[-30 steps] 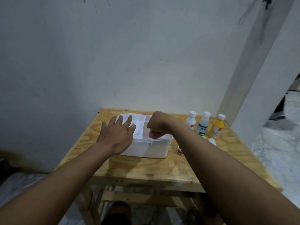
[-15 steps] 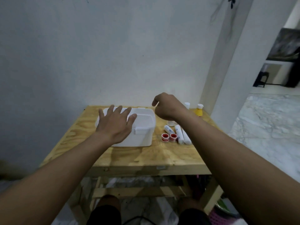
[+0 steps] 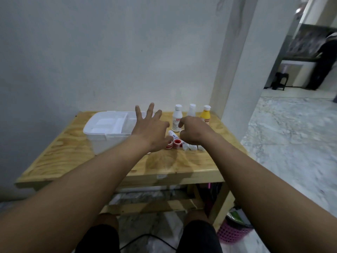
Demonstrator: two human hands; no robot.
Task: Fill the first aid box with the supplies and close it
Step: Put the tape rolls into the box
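Bench (image 3: 76, 157) first: your box (image 3: 107, 131) sits toward its back left corner, and its lid, shut a moment ago, is now off, tray showing. Your left hand (image 3: 151, 129) has left the box, fingers spread, holding nothing. Your right hand (image 3: 194, 132) curls over the rolls (image 3: 191, 147) and tape (image 3: 176, 143); whether it grips anything, you can't tell. Filling can begin.

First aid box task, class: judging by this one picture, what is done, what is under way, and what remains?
Done: the first aid box stands open, its inner tray showing. Under way: the left hand and right hand reach over the supplies, holding nothing visible. Left: three bottles, two red tape rolls and the white rolls all sit on the table; the box then needs closing.
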